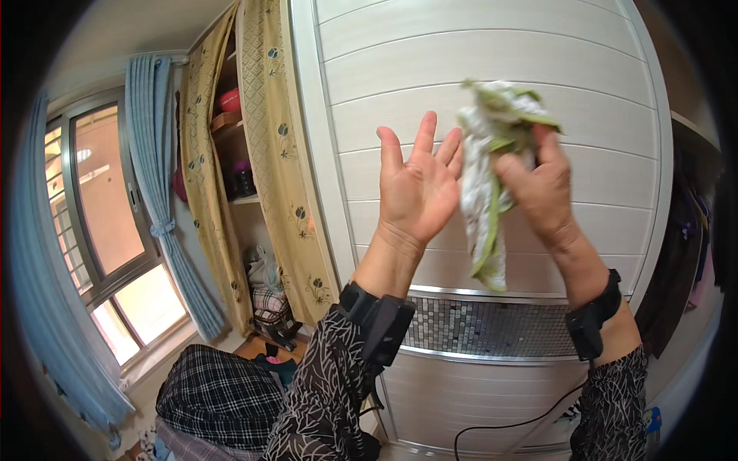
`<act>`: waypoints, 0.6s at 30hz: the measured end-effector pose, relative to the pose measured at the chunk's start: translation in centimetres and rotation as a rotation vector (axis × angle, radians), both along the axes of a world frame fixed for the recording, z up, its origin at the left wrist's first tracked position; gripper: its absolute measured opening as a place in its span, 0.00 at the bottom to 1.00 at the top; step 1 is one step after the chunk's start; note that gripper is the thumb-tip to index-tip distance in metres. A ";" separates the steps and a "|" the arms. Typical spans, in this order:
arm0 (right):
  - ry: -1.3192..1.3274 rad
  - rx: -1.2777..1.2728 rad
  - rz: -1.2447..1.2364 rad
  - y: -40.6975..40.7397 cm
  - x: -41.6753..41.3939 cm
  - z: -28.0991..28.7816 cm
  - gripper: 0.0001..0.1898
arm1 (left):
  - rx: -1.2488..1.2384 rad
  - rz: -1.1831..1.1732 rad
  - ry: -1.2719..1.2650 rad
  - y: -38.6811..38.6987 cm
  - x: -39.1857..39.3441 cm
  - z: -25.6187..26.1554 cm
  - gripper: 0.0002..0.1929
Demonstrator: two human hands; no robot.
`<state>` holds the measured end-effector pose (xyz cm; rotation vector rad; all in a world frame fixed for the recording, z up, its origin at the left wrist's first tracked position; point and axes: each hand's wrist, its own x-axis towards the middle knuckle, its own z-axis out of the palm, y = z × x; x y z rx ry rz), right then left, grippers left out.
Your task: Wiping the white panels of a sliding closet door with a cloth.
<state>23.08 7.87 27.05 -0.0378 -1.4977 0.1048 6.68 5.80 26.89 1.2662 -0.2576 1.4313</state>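
My right hand (539, 184) grips a crumpled white cloth with green edging (481, 190), which is blurred and hangs down below the fingers. Just left of the cloth, my left hand (420, 184) is raised with its palm towards me and fingers spread, holding nothing. Both hands are in front of a white sliding wardrobe door (392, 69) with horizontal grooves. A band of small silvery mosaic tiles (490, 325) crosses the door below the hands. Whether the cloth touches the door cannot be told.
Patterned yellow curtains (288, 190) partly cover shelves on the left, beside a window (109, 190) with blue curtains (153, 144). A black checked bundle (219, 397) lies low left. Dark clothes hang (671, 253) at right. A black cable (507, 426) trails from my right wrist strap.
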 end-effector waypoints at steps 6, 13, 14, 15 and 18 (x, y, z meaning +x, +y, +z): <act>-0.296 0.167 -0.396 0.9 -1.6 -0.5 0.24 | -0.027 0.104 0.051 0.2 1.2 -0.4 0.34; -0.324 0.396 -0.485 1.7 1.5 0.7 0.27 | 0.085 0.312 0.462 -0.5 2.7 -0.5 0.32; -0.316 0.437 -0.501 3.0 2.5 1.8 0.27 | 0.051 0.427 0.635 0.7 1.1 -0.9 0.34; -0.221 0.613 -0.730 3.7 4.2 3.2 0.26 | 0.202 0.767 0.792 -0.5 0.5 -0.5 0.35; 0.057 0.641 -1.063 6.4 12.2 7.5 0.21 | 0.653 1.569 1.027 -1.9 -1.9 1.4 0.35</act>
